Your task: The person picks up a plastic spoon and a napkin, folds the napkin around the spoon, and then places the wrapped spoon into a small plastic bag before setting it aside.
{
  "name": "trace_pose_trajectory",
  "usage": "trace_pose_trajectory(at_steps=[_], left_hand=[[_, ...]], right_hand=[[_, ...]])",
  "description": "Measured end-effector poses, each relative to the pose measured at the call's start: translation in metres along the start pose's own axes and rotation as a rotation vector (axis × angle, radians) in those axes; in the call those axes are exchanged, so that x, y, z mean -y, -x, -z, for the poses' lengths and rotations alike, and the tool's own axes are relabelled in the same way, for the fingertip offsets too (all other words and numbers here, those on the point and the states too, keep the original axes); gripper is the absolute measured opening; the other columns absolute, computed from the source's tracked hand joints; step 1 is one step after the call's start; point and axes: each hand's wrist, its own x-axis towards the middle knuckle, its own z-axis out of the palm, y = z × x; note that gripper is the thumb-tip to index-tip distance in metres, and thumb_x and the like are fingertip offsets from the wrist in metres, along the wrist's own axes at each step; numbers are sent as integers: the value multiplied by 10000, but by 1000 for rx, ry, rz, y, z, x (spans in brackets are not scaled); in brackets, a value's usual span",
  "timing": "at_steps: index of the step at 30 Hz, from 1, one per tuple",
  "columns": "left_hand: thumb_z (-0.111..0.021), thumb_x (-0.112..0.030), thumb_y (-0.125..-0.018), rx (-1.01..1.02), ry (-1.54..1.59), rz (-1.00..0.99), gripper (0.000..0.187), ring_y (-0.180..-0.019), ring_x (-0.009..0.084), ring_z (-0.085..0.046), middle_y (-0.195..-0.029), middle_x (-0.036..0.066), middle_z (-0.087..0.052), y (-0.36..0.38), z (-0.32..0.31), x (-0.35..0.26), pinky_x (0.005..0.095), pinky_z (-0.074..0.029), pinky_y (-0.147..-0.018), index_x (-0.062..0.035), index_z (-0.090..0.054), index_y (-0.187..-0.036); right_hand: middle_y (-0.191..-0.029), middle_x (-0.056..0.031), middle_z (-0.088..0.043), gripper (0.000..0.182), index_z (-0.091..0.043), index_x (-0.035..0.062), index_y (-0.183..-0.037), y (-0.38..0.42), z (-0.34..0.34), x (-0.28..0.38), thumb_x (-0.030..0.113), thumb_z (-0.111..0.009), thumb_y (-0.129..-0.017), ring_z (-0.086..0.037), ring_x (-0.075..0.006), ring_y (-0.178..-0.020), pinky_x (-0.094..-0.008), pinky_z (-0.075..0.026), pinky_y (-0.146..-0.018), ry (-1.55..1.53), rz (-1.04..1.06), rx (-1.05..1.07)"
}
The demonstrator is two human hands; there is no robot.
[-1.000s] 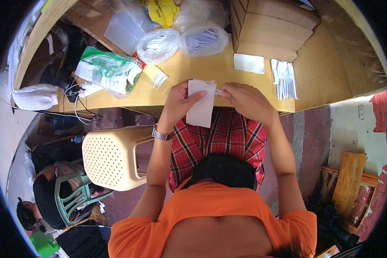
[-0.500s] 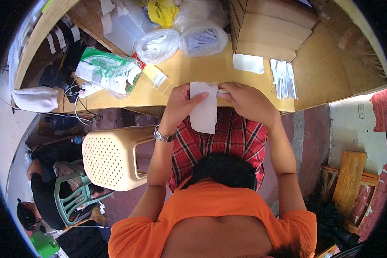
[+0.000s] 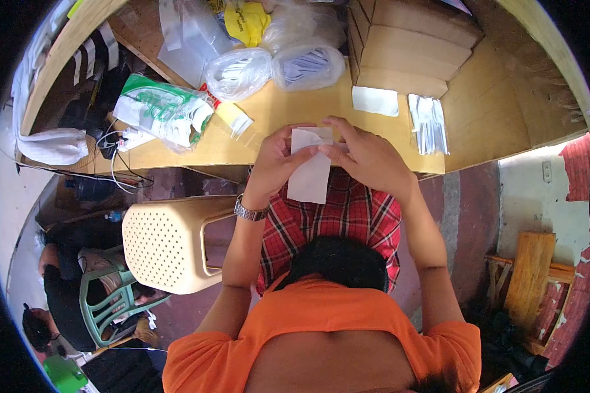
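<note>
1. Far left on the wooden table (image 3: 288, 108), a green-and-white plastic bag (image 3: 164, 111) lies beside a tangle of white cables (image 3: 121, 141).
2. Near left, a beige perforated stool (image 3: 167, 242) stands just beside the person's plaid lap.
3. Centre: the left hand (image 3: 275, 164) pinches the white paper packet (image 3: 309, 167) at its left edge, thumb across the front.
4. The right hand (image 3: 367, 157) closes its fingers over the packet's top right corner, over the table's near edge.
5. Beyond, two clear bags (image 3: 275, 65) bulge, contents blurred.
6. Right: a white sheet (image 3: 375, 100), a stack of white packets (image 3: 426, 121) and cardboard boxes (image 3: 406, 46).
7. The packet's upper right is hidden under the fingers.
</note>
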Motion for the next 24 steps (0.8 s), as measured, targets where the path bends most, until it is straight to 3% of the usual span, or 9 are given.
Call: trace_pose_trajectory(at_steps=[3, 6, 9, 15, 21, 24], left_hand=[[-631, -43, -841, -42, 90, 94, 270, -784, 111, -629, -920, 67, -653, 1, 2, -5, 245, -516, -683, 22, -570, -1096], [-638, -51, -838, -88, 227, 146, 240, -796, 129, -640, -932, 78, -659, 1, 10, -5, 257, -526, -696, 20, -592, -1063], [-642, -56, -836, -114, 367, 168, 219, -804, 144, -647, -940, 82, -662, -3, 14, 0, 267, -529, -703, 9, -606, -1042], [-638, -50, -838, -96, 493, 186, 199, -829, 149, -645, -973, 87, -658, -6, 4, 2, 279, -529, -723, -2, -609, -1029], [-629, -44, -842, -108, 545, 180, 207, -864, 143, -636, -1008, 87, -650, -4, -6, 0, 281, -528, -735, -7, -600, -1044], [-622, -52, -847, -96, 501, 141, 228, -867, 144, -634, -1012, 81, -650, -4, -5, 2, 284, -523, -747, -10, -591, -1068]], right_hand=[[-1128, -125, -578, 443, -494, 104, -1204, 1, -7, -2, 291, -601, -816, -530, -327, -1066, -457, -388, -904, 284, 306, -371], [-1215, -38, -514, 397, -594, 199, -1129, 11, -3, -1, 173, -652, -738, -420, -262, -1163, -441, -286, -999, 357, 456, -523], [-1200, -2, -534, 336, -657, 263, -1019, 13, -15, -13, 141, -648, -706, -446, -218, -1137, -445, -235, -1020, 529, 486, -693], [-1190, 82, -545, 326, -667, 374, -978, -1, -33, -33, 231, -673, -684, -453, -191, -1134, -466, -143, -1041, 662, 555, -854], [-1138, 126, -605, 213, -653, 347, -953, -5, -34, -45, 247, -570, -785, -541, -107, -1107, -537, -96, -1019, 657, 660, -739], [-1119, 128, -614, 196, -665, 320, -938, -4, -31, -42, 244, -567, -786, -527, -90, -1132, -523, -104, -1026, 659, 676, -754]])
